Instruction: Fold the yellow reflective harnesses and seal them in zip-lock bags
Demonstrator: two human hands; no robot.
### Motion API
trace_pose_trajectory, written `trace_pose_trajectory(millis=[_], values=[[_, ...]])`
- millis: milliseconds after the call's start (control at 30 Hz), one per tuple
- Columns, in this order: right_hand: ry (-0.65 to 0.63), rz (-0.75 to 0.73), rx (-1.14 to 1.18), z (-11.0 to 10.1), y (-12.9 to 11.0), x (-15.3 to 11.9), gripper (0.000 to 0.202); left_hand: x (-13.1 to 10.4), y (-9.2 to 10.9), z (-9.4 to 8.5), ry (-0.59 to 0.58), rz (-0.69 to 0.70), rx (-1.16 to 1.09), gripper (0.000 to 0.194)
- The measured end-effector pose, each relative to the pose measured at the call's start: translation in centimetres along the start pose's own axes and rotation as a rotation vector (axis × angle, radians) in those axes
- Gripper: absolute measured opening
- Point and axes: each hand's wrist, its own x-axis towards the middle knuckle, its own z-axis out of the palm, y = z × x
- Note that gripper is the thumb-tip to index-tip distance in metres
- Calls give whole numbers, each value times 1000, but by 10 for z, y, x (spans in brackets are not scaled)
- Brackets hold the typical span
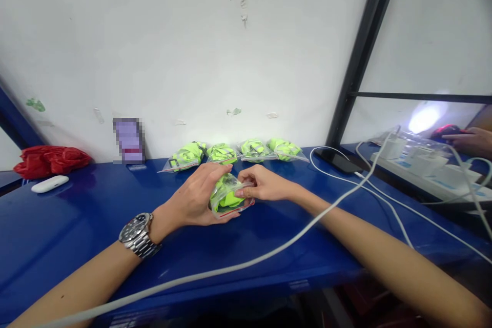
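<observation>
A clear plastic bag with neon yellow-green fabric inside and a red strip along its edge is held just above the blue table. My left hand, below a metal watch on the wrist, wraps round the bag's left side. The fingers and thumb of my right hand pinch its right side. Behind my hands, several similar filled bags lie in a row against the wall, among them one at the left and one at the right.
A red plastic bag, a white case and a propped phone are at the left. White cables cross the foreground. Right, a dark phone lies near a power strip; another person's hand shows beyond.
</observation>
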Motion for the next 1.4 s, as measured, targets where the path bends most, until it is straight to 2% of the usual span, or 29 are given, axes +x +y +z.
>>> trace_pose_trajectory(millis=[67,133,200,267,367,467,633,700,767,833,867,967,1033,1167,1267,1400], values=[[-36,35,59,-2,3,-2,34,-4,-5,-2,-118,21,9,88],[-29,40,10,0,3,-2,35,-7,-8,-1,-176,36,35,82],[27,32,-141,5,1,-1,37,-8,-7,2,-153,19,44,73],[145,29,-351,12,-1,2,36,-7,-4,7,-99,-1,24,67],[273,41,-562,22,-3,4,27,-5,2,12,-17,11,7,59],[284,86,-619,30,-6,3,18,-3,10,14,-11,54,48,51],[363,259,-681,36,-16,1,14,5,21,13,-11,93,104,42],[372,270,-711,34,-17,2,16,8,22,14,-25,81,124,41],[314,227,-730,29,-16,2,12,9,21,15,-52,32,115,46],[254,138,-722,22,-13,1,10,8,17,16,-61,-25,82,56],[247,77,-698,18,-12,0,17,6,14,16,-62,-54,60,64],[271,-124,-520,10,-12,-5,51,2,9,12,-71,-135,-17,84],[264,-212,-373,10,-13,-6,66,1,8,10,-83,-164,-71,91],[276,-181,-199,20,-12,0,70,2,10,10,-63,-141,-76,93],[328,-145,-198,29,-10,4,67,5,15,13,-65,-71,-29,88],[357,-169,-214,34,-5,6,66,9,22,19,-74,20,40,78]])
